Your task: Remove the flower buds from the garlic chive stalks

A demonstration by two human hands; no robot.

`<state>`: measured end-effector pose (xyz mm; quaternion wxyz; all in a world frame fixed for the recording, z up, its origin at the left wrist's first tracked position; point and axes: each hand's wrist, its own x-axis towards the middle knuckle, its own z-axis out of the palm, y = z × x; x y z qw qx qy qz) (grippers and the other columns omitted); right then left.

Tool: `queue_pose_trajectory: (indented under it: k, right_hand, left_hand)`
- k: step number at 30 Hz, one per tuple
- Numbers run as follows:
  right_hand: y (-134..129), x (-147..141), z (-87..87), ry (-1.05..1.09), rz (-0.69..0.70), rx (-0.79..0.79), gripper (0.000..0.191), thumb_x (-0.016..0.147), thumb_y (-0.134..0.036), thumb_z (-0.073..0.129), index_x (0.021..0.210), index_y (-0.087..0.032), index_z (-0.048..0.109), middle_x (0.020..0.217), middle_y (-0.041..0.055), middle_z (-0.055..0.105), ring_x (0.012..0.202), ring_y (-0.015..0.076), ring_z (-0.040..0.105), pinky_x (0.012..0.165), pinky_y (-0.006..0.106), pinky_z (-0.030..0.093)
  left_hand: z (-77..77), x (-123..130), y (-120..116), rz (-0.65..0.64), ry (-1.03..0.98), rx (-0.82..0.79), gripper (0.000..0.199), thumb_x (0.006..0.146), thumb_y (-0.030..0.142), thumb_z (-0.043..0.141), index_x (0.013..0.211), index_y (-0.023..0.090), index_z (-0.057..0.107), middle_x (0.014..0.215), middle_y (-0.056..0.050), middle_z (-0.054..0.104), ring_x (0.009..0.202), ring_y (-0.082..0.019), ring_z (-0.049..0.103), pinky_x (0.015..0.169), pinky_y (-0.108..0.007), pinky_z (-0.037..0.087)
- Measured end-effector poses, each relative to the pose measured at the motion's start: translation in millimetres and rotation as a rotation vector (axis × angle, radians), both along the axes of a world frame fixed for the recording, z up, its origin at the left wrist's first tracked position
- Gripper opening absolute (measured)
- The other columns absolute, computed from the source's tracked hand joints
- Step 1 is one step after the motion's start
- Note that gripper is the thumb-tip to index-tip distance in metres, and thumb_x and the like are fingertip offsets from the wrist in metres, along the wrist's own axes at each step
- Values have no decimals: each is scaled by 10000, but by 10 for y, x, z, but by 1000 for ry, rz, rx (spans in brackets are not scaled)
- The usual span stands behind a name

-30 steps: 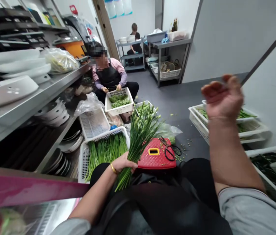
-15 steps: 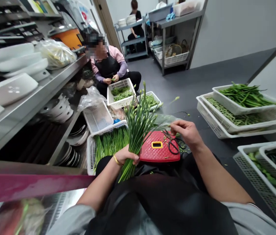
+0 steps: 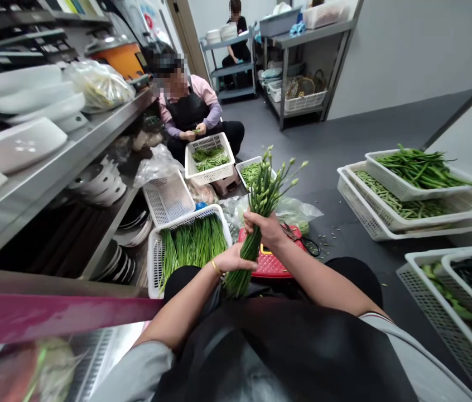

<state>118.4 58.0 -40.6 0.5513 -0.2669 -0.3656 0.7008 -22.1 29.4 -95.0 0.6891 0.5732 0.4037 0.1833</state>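
Note:
Both hands hold one upright bunch of flowering chives (image 3: 263, 192), its pale buds at the top leaning a little right. My left hand (image 3: 236, 261) is wrapped round the lower stems. Higher up, just under the buds, my right hand (image 3: 264, 226) grips the same bunch. Behind the right wrist lies a red quilted stool (image 3: 271, 265), partly covered by my forearm. Black-handled scissors (image 3: 309, 243) rest at its far right edge. To the left, more long green stems lie in a white basket (image 3: 152, 265).
A co-worker (image 3: 189, 111) sits ahead behind a white basket of greens (image 3: 208, 181). Stacked baskets of green beans (image 3: 407, 223) stand at the right, with leafy vegetables in baskets (image 3: 428, 296) nearer. A metal shelf (image 3: 106, 123) with dishes runs along the left. Trimmings lie on the floor.
My right hand has moved left from above the scissors and closed round the upper bunch. The bunch has shifted right, and its stems and buds are gathered more tightly.

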Motion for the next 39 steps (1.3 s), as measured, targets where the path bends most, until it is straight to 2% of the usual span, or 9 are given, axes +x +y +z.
queue_pose_trajectory:
  k: [2,5,10,15,20,24,27,34,39]
  right_hand:
    - [-62,-37,38,17,65,7,306,597,-349,723,587,-196,458,416,-99,383,360,43,356,413,212,364]
    - [-141,-120,85,47,90,50,302,609,-340,704,585,-196,439,426,-97,381,365,37,355,408,201,339]
    - [18,-1,129,-77,76,45,347,568,-405,776,672,-193,522,467,-70,499,426,88,488,461,233,425]
    - [298,755,105,-376,-145,-8,597,471,-524,846,901,-179,618,741,24,690,657,153,653,550,246,501]
    - [61,1050,45,-676,-468,212,341,686,-478,738,799,-163,671,603,1,616,504,103,549,482,234,448]
    - [-39,771,80,-734,-360,374,290,733,-392,702,929,-180,684,624,-21,607,540,103,547,542,244,474]
    - [51,650,63,-703,-265,361,271,675,-389,749,818,-180,654,584,-33,582,516,93,515,502,227,443]
    - [63,809,-32,-643,28,286,296,680,-411,740,792,-148,665,522,-22,585,430,92,519,427,219,405]
    - [119,882,48,-799,-283,403,295,763,-368,679,983,-173,665,568,-46,571,458,87,527,486,227,427]
  left_hand:
    - [34,-50,49,-95,-139,-26,599,429,439,901,856,117,632,770,-61,701,756,-199,659,720,-312,514]
    - [61,-8,90,4,-284,20,705,334,513,906,849,119,631,728,-49,701,712,-197,662,720,-310,515]
    - [121,142,44,-36,-269,-94,474,520,465,846,703,102,602,514,-36,621,436,-145,567,486,-269,469]
    - [203,69,25,194,-223,-53,410,527,387,825,645,135,524,436,20,551,367,-103,496,403,-226,401]
    - [174,34,28,265,-207,-112,410,514,351,827,694,130,532,461,30,549,390,-88,492,411,-219,399]
    - [150,113,14,233,-198,-146,420,517,355,818,738,134,538,458,35,555,381,-96,500,418,-228,405]
    - [144,133,-9,169,-209,-183,413,531,338,799,787,131,549,452,38,556,374,-105,507,417,-228,395]
    - [84,11,-47,129,-379,-302,517,541,291,753,992,84,609,598,-9,638,403,-99,523,437,-237,399]
    - [60,26,-60,230,-273,-266,380,523,263,792,803,86,607,592,-43,652,449,-105,551,458,-229,411]
